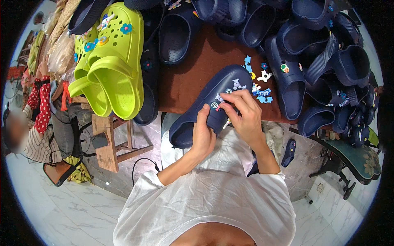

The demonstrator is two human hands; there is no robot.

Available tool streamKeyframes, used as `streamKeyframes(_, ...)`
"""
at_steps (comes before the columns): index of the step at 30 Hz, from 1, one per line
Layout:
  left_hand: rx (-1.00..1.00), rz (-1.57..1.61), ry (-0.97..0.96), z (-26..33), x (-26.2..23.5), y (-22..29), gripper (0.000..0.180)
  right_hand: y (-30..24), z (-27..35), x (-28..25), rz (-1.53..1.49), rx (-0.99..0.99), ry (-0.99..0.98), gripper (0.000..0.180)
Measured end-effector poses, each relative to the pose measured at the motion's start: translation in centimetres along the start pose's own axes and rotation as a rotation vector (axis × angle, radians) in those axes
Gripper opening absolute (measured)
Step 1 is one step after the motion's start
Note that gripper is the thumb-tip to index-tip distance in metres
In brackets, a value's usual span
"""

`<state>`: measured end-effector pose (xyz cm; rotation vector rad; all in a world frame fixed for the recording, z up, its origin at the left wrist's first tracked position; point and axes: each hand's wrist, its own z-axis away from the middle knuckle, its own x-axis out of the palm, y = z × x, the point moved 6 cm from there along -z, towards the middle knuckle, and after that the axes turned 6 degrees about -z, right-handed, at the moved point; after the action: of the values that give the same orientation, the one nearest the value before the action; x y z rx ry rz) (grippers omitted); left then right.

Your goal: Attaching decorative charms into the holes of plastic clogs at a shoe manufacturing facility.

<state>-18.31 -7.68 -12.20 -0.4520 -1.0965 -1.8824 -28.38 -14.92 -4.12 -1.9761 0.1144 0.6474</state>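
Note:
A navy blue foam clog lies tilted in front of me, its toe pointing up and to the right. My left hand grips its side near the opening, thumb on the upper. Over the clog's top, my right hand pinches at a small pale purple shoe charm, the fingertips partly hiding it. Other charms sit on the upper, among them a swirl charm and a purple figure charm. Several loose charms lie on the brown table to the right, including a white figure charm and a blue charm.
Lime green clogs with flower charms stand at the left of the brown table. Many navy clogs crowd the back and right. A wooden stool is at left, a green chair at right. Another person is at far left.

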Motion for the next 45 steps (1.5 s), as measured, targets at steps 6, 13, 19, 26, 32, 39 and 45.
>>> streamKeyframes(6,-0.016,-0.015,0.042,0.2,0.2,-0.1,0.039,-0.9,0.3,-0.2,0.135,-0.077,-0.054,0.026)
streamKeyframes(13,-0.017,-0.019,0.02,0.1,0.0,-0.1,0.043,-2.1,1.2,1.1,0.456,-0.197,-0.095,0.036)
streamKeyframes(19,-0.031,0.022,0.049,0.2,-0.2,0.3,0.043,-1.6,1.3,2.1,0.416,-0.132,-0.058,0.036)
streamKeyframes(26,-0.039,0.043,0.096,-0.1,-0.9,0.6,0.041,-0.8,0.7,2.0,0.202,-0.094,-0.034,0.023)
streamKeyframes(32,-0.056,0.066,0.065,-0.7,-0.5,1.0,0.04,0.8,1.1,0.6,-0.062,0.099,-0.038,0.023)
streamKeyframes(39,-0.124,0.093,0.076,-1.6,-0.7,1.5,0.036,2.9,2.6,-2.2,-0.016,0.165,0.153,0.017)
streamKeyframes(45,-0.174,0.099,0.093,-1.9,0.5,2.0,0.035,4.7,3.7,-2.9,-0.001,0.228,0.17,0.014)
